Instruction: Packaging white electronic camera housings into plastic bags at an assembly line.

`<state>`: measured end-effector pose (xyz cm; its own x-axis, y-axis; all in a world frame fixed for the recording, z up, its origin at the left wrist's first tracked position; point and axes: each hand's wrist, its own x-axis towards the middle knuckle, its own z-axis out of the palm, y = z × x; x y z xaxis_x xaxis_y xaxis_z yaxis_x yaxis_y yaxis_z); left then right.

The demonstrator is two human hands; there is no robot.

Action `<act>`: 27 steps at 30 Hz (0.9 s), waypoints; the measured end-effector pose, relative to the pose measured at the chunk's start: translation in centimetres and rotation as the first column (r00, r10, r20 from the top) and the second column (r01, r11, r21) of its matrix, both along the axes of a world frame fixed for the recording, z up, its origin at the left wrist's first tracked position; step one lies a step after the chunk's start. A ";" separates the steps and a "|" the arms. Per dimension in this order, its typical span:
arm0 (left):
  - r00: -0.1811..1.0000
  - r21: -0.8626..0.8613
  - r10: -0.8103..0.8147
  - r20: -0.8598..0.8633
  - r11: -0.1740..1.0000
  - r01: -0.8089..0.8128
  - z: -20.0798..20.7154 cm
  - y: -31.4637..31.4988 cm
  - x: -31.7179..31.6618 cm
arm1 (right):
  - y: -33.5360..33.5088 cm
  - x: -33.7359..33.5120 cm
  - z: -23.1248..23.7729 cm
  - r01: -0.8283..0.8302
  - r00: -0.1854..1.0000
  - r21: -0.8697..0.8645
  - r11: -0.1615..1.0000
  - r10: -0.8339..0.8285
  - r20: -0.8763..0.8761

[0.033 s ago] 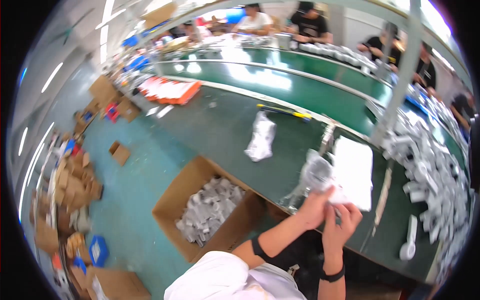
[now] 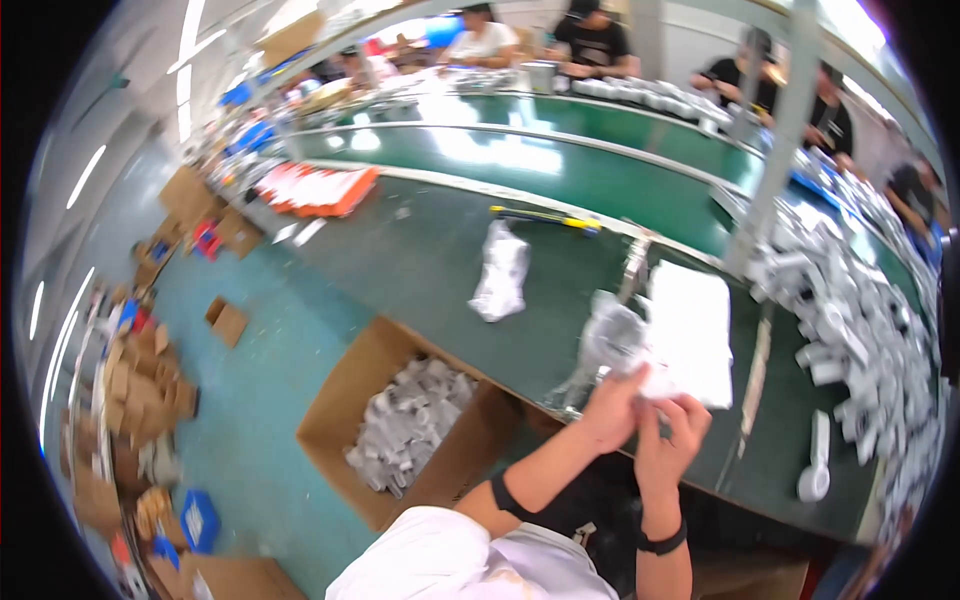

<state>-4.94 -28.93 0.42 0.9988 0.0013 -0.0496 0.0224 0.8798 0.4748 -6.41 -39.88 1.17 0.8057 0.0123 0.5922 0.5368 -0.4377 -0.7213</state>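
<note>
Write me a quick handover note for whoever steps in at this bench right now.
Left hand and right hand: both raised together at the bench edge, pinching a clear plastic bag.
White stack lies on the green table just behind the hands.
Loose white parts are heaped to the right; a crumpled bag lies mid-table.
Cardboard box on the floor, partly filled with bagged parts.
Whether the held bag is filled yet can't be told.

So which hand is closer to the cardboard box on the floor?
Left. The left hand is just right of the cardboard box; the right hand sits farther right, beyond the left one.
</note>
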 end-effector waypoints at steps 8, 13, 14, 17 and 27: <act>0.989 0.188 0.070 -0.131 0.981 -0.045 1.0 1.3 0.5 | 0.3 -0.4 -0.4 -0.113 0.940 0.546 0.830 0.267 -0.212; 0.989 0.255 0.118 -0.094 0.963 -0.091 1.1 2.0 0.4 | 0.0 -0.5 -0.1 0.006 0.876 0.737 0.676 0.352 -0.330; 0.981 0.255 0.146 -0.125 0.960 -0.111 1.1 2.4 0.3 | 0.0 -0.8 -0.1 0.006 0.874 0.737 0.676 0.355 -0.332; 0.958 0.282 0.191 -0.213 0.951 -0.127 2.7 4.2 -0.3 | -0.6 -1.3 -0.6 0.023 0.887 0.710 0.703 0.313 -0.339; 0.637 0.984 0.762 0.120 -0.007 -0.177 1.4 24.0 -1.3 | -10.3 3.5 -6.2 0.104 0.906 0.358 0.928 0.059 -0.419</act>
